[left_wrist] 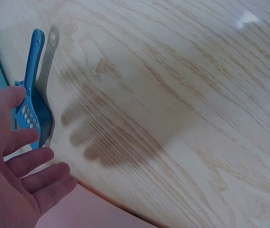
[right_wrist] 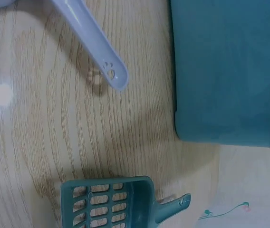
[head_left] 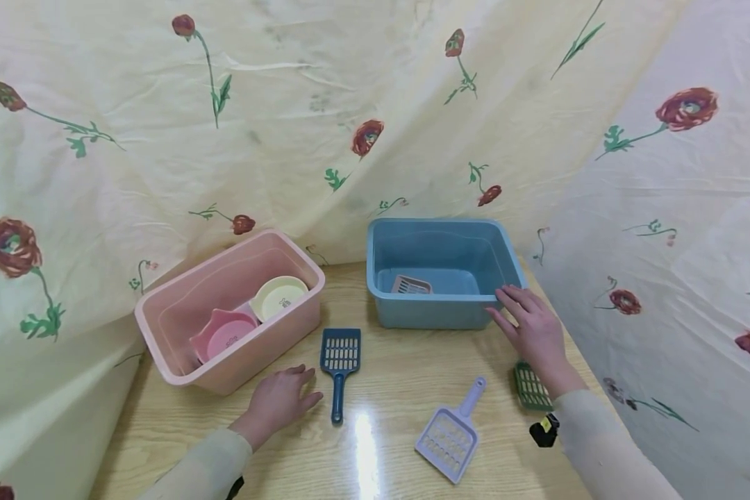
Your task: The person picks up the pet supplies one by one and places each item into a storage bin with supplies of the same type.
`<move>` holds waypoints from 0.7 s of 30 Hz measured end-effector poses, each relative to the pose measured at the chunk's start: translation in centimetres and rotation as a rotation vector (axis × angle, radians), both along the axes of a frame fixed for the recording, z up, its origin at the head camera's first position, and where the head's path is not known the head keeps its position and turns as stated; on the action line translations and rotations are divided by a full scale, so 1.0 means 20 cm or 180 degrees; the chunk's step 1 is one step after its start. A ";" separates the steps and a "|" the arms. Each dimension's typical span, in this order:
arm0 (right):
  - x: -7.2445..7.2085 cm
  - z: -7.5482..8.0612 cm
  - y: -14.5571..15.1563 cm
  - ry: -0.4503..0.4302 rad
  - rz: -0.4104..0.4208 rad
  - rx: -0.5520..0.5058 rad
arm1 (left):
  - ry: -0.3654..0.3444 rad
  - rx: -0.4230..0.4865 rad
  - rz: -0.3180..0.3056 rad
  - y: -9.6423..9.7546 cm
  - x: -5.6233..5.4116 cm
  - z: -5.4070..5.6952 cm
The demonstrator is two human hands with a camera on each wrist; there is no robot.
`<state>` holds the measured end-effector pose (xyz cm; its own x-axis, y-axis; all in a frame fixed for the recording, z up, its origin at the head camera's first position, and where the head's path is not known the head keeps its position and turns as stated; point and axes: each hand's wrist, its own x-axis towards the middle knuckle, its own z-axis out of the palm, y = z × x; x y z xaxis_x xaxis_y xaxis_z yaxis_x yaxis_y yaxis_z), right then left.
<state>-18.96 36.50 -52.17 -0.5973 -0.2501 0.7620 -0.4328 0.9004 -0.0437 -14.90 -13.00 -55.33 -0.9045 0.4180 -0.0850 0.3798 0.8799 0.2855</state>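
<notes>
My left hand (head_left: 279,403) hovers beside a dark blue litter scoop (head_left: 339,355), its fingers spread and holding nothing. In the left wrist view that scoop (left_wrist: 33,90) appears past the thumb and index finger. My right hand (head_left: 531,330) is at the front right corner of a blue plastic bin (head_left: 437,312), fingertips at the rim and thumb lower, by the outer wall. A small beige slotted scoop (head_left: 411,285) lies inside this bin. A lilac litter scoop (head_left: 450,441) and a green one (head_left: 531,386) lie nearest the right arm. The right wrist view leaves the hand out.
A pink bin (head_left: 269,347) stands at the left, with a pink eared bowl (head_left: 231,335) and a cream bowl (head_left: 281,297) inside. Behind the wooden table (head_left: 387,389) hangs a flowered cloth (head_left: 287,139), which also covers the right side.
</notes>
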 end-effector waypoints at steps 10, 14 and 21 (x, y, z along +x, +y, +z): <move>-0.02 -0.03 -0.04 0.0166 -0.0119 -0.0222 | -0.0028 -0.0002 0.0000 -0.01 0.02 -0.01; -0.02 -0.05 -0.07 0.0126 -0.0257 -0.0333 | 0.0021 0.0012 -0.0042 -0.02 0.02 -0.02; -0.01 -0.06 -0.09 0.0057 -0.0406 -0.0530 | 0.0112 0.0037 -0.0055 -0.02 0.02 -0.02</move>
